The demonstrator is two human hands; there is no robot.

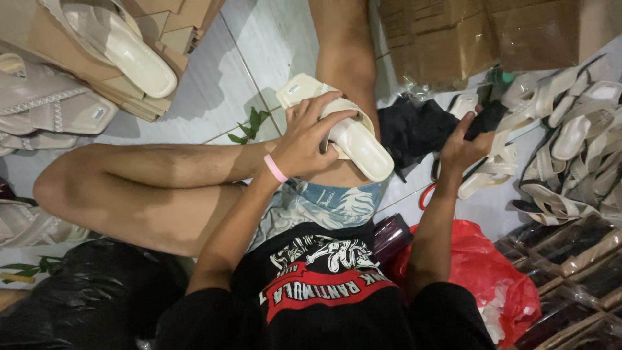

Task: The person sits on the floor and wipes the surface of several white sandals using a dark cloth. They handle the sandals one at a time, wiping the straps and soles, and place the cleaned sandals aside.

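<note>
Head view: left hand (304, 139) wraps fingers round cream sandal (343, 133), resting on bent leg. Right hand (461, 148) reaches into black cloth (414, 129) beside sandal pile (570, 149) on floor; fingers curled, cannot tell if holding anything. Red bag (492, 272) near right elbow.

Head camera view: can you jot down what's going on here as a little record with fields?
Setting: a person sits on a pale tiled floor
Left hand: grips a cream sandal over the knee
Wrist: pink band
Right hand: reaches to a black cloth beside a heap of cream sandals
Right of the lap: red plastic bag
Top: cardboard boxes
Lower left: black plastic bag
</note>
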